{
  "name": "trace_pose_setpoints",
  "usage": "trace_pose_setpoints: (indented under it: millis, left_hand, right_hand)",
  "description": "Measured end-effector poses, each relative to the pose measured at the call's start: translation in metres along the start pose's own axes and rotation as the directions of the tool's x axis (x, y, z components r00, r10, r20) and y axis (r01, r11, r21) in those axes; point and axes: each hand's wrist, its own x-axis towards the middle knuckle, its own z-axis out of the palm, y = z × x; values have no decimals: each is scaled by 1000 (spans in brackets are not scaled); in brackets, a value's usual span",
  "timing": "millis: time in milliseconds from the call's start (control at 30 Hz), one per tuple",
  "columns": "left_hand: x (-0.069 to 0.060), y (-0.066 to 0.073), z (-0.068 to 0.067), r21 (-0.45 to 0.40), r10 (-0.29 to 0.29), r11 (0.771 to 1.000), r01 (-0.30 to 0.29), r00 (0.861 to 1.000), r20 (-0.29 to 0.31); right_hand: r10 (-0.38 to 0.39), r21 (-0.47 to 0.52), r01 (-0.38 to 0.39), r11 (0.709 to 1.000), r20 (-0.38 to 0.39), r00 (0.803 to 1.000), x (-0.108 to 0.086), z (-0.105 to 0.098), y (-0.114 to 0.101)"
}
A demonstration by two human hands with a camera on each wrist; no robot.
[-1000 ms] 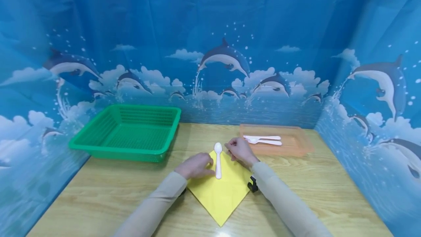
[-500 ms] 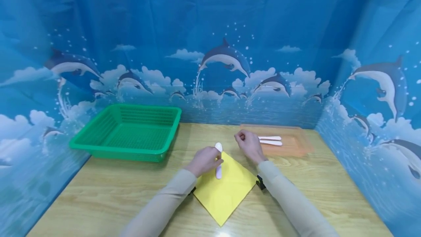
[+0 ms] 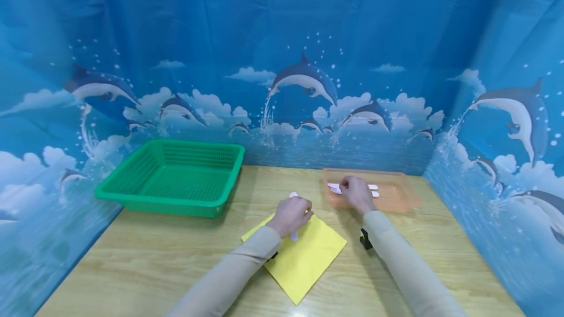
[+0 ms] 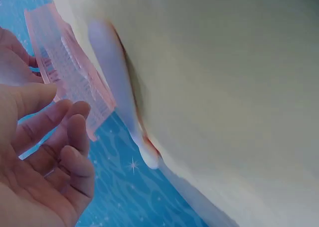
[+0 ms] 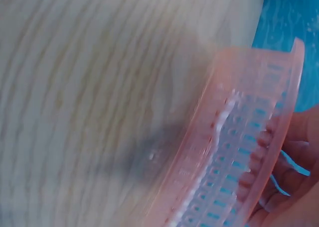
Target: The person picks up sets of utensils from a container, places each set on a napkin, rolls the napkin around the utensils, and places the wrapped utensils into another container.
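In the head view a yellow folded napkin (image 3: 308, 253) lies cornerwise on the table, and a white plastic spoon (image 3: 293, 236) rests on it. My left hand (image 3: 291, 215) hovers over the spoon and hides its middle. The left wrist view shows loosely bent fingers apart from the spoon (image 4: 117, 72). My right hand (image 3: 357, 193) reaches into the orange tray (image 3: 398, 199), over a white fork (image 3: 333, 190) and a white knife (image 3: 372, 187). In the right wrist view its fingertips (image 5: 256, 160) show through the tray wall (image 5: 254, 187); contact with the cutlery is hidden.
A green perforated basket (image 3: 176, 204) stands at the left back of the wooden table (image 3: 145, 263). Behind the table hangs a blue dolphin-print curtain (image 3: 246, 28), which also closes off both sides.
My right hand has moved right from the napkin's top corner into the orange tray. My left hand has shifted right, from beside the spoon to above it.
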Motion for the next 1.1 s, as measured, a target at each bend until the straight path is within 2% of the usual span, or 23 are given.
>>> trace_pose_setpoints:
  millis: [233, 400, 567, 633, 800, 933, 1100]
  left_hand:
    - [7, 10, 4, 13, -8, 1000, 9, 998, -64]
    - [11, 15, 8, -4, 11, 1000, -11, 999, -38]
    - [15, 22, 9, -25, 23, 999, -23, 1000, -21]
    - [17, 26, 9, -27, 30, 999, -30, 1000, 5]
    - [22, 35, 12, 7, 34, 999, -35, 997, 75]
    - [25, 39, 14, 35, 32, 999, -35, 997, 71]
    - [26, 42, 16, 44, 20, 999, -23, 998, 67]
  right_hand:
    - [73, -48, -68, 997, 119, 990, 4, -6, 9]
    - [40, -79, -27, 997, 173, 984, 3, -7, 15]
    - [5, -74, 8, 997, 179, 984, 3, -6, 19]
    - [2, -71, 11, 997, 183, 983, 4, -5, 21]
    - [46, -48, -35, 998, 243, 969, 7, -3, 24]
    - [86, -42, -77, 996, 290, 953, 9, -1, 26]
    - [87, -44, -78, 996, 301, 950, 10, 1, 28]
